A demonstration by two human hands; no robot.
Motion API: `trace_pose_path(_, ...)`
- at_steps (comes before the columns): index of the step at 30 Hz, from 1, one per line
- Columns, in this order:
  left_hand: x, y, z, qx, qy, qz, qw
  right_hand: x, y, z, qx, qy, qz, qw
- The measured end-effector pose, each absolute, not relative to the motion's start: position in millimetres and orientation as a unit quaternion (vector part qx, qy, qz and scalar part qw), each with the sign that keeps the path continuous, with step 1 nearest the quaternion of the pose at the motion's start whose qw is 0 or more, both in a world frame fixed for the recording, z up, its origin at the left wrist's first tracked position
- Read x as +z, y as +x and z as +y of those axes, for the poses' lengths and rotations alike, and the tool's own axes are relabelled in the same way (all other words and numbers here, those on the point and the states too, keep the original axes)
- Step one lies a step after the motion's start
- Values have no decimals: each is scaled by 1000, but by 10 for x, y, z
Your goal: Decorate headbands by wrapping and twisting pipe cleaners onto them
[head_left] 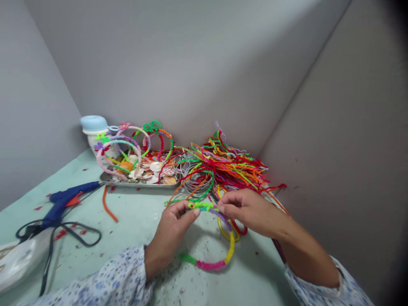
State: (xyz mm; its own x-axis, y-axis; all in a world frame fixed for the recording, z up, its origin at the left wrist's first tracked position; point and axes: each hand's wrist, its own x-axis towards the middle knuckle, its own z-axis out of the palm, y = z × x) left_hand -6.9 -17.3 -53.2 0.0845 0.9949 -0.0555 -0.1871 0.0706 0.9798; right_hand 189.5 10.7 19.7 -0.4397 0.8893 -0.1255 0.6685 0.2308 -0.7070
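A hoop wrapped in pipe cleaners (211, 265), in green, pink, yellow, purple and teal bands, hangs between my hands above the table. My left hand (172, 227) pinches its teal upper part between thumb and fingers. Along that part sits a curled lime-green pipe cleaner (204, 205). At its right end my right hand (245, 210) is closed in a pinch on the lime-green pipe cleaner; the fingertips partly hide the spot. Just behind the hands lie a yellow loop (236, 235) and a red loop.
A metal tray (143, 185) holds shells and several finished pipe-cleaner hoops (118, 144). Bare wire rings (194, 178) and a heap of coloured pipe cleaners (236, 163) lie beside it. A blue glue gun (60, 202) with its cord, a loose orange piece (108, 205), a plastic bag (25, 259) and a blue-lidded white jar (95, 131) are left.
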Motion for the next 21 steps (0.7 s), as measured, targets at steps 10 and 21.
trace_pose_path(10,-545,-80,-174,512,457,447,574,273,1836,47,338,-509,-779,140)
trace_pose_path(21,-572,-99,-117,528,432,429,592,203,1826,58,411,-502,-732,207)
